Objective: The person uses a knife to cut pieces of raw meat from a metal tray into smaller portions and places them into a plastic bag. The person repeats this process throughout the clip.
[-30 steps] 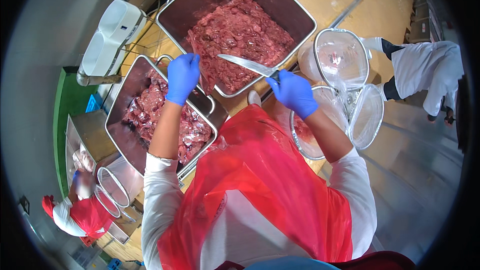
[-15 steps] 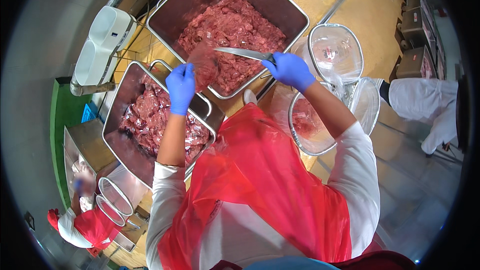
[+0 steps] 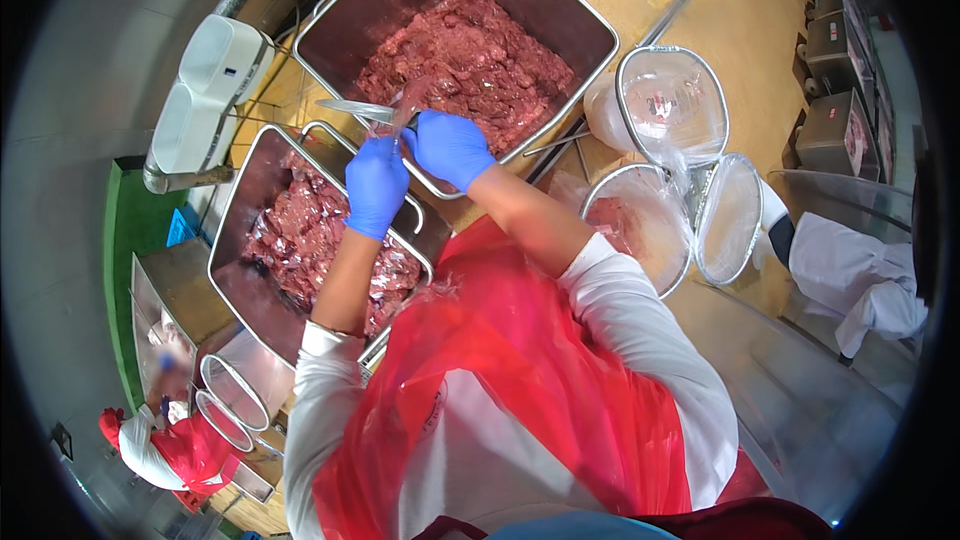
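Both my hands wear blue gloves and meet over the near left corner of the far metal bin (image 3: 335, 35), which holds a heap of raw red meat (image 3: 470, 65). My right hand (image 3: 450, 150) is closed round the dark handle of a knife (image 3: 348, 107), its blade pointing left. Right beside it, my left hand (image 3: 377, 188) is closed and pinches a thin, floppy piece of meat, mostly hidden behind the blade and fingers. Below my left hand, a second metal bin (image 3: 250, 285) contains dark, glossy meat pieces (image 3: 295, 230).
To my right stand several hoops lined with clear bags (image 3: 728, 225); one has meat scraps inside. White plastic containers (image 3: 205, 90) hang on a rail at the left. One co-worker (image 3: 190, 450) is at lower left, another person in white (image 3: 850, 260) at right.
My right hand has swung the knife leftward, from over the far bin's meat to beside my left hand. My left hand has shifted slightly right and still grips the meat. The person at right has moved.
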`<state>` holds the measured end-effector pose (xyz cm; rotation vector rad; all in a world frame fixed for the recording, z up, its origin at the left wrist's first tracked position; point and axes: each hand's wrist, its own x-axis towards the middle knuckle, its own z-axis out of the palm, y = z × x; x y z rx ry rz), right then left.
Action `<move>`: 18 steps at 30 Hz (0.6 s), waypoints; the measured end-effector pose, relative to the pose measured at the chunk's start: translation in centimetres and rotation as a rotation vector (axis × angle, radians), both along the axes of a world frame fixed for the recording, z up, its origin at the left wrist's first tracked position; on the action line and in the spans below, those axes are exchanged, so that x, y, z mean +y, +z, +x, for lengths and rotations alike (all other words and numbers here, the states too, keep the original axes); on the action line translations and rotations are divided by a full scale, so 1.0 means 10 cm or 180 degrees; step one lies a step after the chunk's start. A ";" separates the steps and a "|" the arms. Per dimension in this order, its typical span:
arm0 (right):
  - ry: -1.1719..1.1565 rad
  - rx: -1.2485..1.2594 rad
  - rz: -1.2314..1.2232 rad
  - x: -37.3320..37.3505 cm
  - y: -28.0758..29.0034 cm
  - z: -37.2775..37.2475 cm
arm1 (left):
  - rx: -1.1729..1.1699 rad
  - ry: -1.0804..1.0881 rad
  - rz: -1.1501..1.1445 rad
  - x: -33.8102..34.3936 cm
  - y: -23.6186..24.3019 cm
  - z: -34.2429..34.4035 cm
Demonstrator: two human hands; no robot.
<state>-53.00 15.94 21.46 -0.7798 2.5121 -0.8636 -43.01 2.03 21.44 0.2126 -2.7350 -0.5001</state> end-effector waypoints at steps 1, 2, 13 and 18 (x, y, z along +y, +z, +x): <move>0.0037 0.0152 -0.0003 0.01 -0.05 -0.07 | 0.0100 0.0141 0.0097 -0.02 0.01 -0.04; 0.0068 0.0302 -0.0007 0.04 -0.09 -0.16 | 0.0066 0.0262 0.0422 -0.10 -0.01 -0.06; 0.0153 0.0573 0.1013 1.73 -0.17 -1.68 | -0.0491 0.0549 0.1985 0.75 -0.14 -0.91; -0.1456 0.0457 0.1853 3.45 0.11 -2.35 | -0.0492 0.0590 0.3257 0.66 0.11 -1.12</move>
